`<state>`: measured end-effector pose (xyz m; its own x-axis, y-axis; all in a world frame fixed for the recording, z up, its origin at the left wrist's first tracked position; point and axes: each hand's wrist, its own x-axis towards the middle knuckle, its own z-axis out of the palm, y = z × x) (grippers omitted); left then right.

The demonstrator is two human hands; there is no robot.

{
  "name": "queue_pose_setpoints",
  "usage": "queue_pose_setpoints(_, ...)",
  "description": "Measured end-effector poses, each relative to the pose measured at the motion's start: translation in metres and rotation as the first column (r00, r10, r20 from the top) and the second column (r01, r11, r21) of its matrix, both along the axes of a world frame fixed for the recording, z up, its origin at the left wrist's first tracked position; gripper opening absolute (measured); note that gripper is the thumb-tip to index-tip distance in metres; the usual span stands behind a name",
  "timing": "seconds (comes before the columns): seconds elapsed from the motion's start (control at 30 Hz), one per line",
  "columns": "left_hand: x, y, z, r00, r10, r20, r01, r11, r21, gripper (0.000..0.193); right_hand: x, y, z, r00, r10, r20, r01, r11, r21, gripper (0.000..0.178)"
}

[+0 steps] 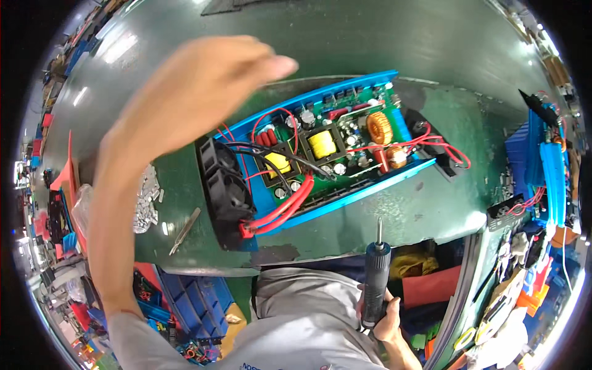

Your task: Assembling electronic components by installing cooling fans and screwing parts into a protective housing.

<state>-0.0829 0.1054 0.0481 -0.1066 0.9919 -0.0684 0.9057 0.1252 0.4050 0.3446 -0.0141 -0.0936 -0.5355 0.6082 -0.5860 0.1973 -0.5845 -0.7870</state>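
My right hand (pixel 389 320) grips a black electric screwdriver (pixel 377 277) near my body, its bit pointing up and away from me toward the table edge. My left hand (pixel 237 65) is raised over the far left side of the work, smeared by motion. Its thumb sticks out to the right, while the other fingers are hidden or blurred. Beneath and right of it lies an open blue metal housing (pixel 354 195) with a green circuit board, yellow-wound transformers (pixel 322 143) and a copper coil (pixel 379 127). Black fans (pixel 229 176) sit at its left end, with thick red wires (pixel 290 209) beside them.
Tweezers (pixel 185 231) and a pile of small metal pieces (pixel 147 200) lie left of the housing on the green table (pixel 345 228). A black end plate (pixel 435 145) with red wires is at its right. Blue housings (pixel 552 179) stand farther right. Blue bins (pixel 194 299) are below the table edge.
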Motion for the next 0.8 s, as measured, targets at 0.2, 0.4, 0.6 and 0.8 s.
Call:
queue_pose_setpoints(0.2,0.020,0.049,-0.045,0.897,-0.311,-0.313,0.165,0.895,-0.415,0.066,0.018,0.003,-0.008,0.986,-0.163,-0.040,0.167,0.980,0.106,0.096)
queue_pose_setpoints(0.4,0.023,0.022,-0.048,0.998,-0.067,-0.022,0.051,0.896,-0.441,0.068,0.034,0.083,0.028,0.909,-0.397,0.123,0.306,0.840,0.448,0.058)
queue_pose_setpoints(0.6,0.068,-0.037,-0.067,0.607,0.510,0.610,-0.178,0.835,-0.520,0.060,0.012,0.150,0.057,0.719,-0.562,0.408,-0.393,0.155,0.906,0.040)
queue_pose_setpoints(0.8,0.132,-0.067,-0.084,0.202,0.559,0.804,-0.305,0.816,-0.491,0.055,-0.028,0.087,0.059,0.933,-0.257,0.252,-0.122,0.432,0.894,0.065)
